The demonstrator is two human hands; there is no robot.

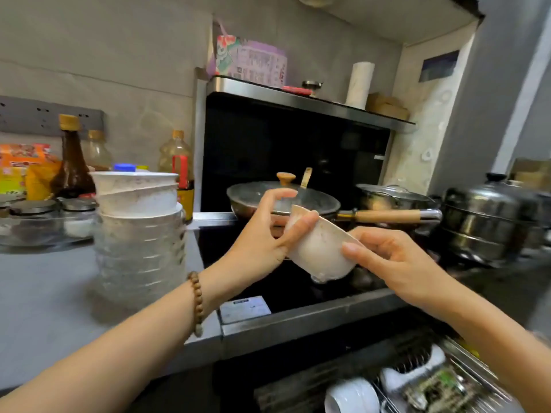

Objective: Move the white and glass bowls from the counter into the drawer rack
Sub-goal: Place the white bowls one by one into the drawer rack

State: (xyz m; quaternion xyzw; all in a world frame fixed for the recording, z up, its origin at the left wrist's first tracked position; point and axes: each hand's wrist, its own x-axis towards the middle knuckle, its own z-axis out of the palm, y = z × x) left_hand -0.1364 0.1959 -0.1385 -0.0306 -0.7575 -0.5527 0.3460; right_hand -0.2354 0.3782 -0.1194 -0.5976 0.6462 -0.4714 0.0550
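two hands (259,236), one held bowl (319,251), one pan (326,207)

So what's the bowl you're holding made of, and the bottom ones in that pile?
The white bowl looks like glazed ceramic: opaque, smooth, faintly shiny, with a foot ring. The lower stacked bowls look like clear glass: see-through, with ridges.

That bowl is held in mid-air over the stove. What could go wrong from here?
The white bowl is tilted, pinched between the left hand and the right hand. It could slip and break on the cooktop below. The tall stack of bowls stands close to the left forearm and might topple if bumped.
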